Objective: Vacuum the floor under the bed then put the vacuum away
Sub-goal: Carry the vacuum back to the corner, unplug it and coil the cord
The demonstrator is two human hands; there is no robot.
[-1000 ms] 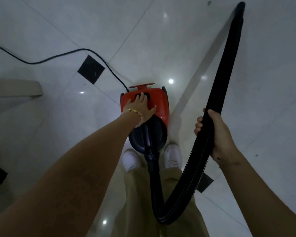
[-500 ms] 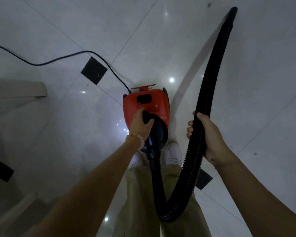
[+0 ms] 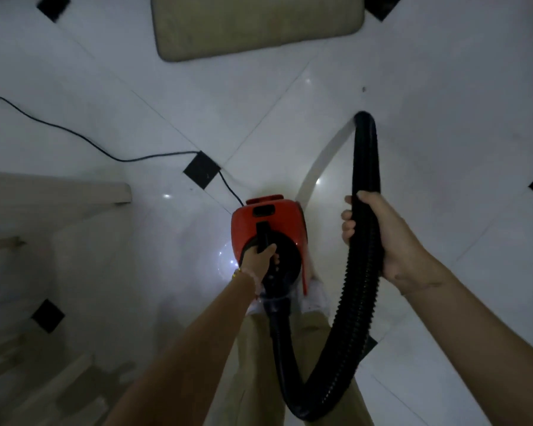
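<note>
Two bare hands hold a small canister vacuum [image 3: 271,221], seen from above in dim light. Its rounded body is glossy red plastic with a black oval front and a black bar-shaped carry handle [image 3: 262,233] along the top. The left hand [image 3: 259,259], a gold bracelet [image 3: 238,273] at its wrist, has its fingers curled round that handle. The right hand [image 3: 379,238] is wrapped fully round the black ribbed hose [image 3: 365,167] partway along. The hose loops down from the vacuum's front, past beige trousers [image 3: 314,339], then rises to a smooth end that arches over above the hand. The vacuum is over the toes of white shoes [image 3: 316,295], above a shiny white tiled floor [image 3: 443,87] with small black diamond insets; whether it touches the floor cannot be told. A thin black power cord [image 3: 105,153] trails left from its rear. A beige mat [image 3: 259,23] with rounded corners lies further off. A second ago the left hand lay flat on the red top and the hose stood straighter
</note>
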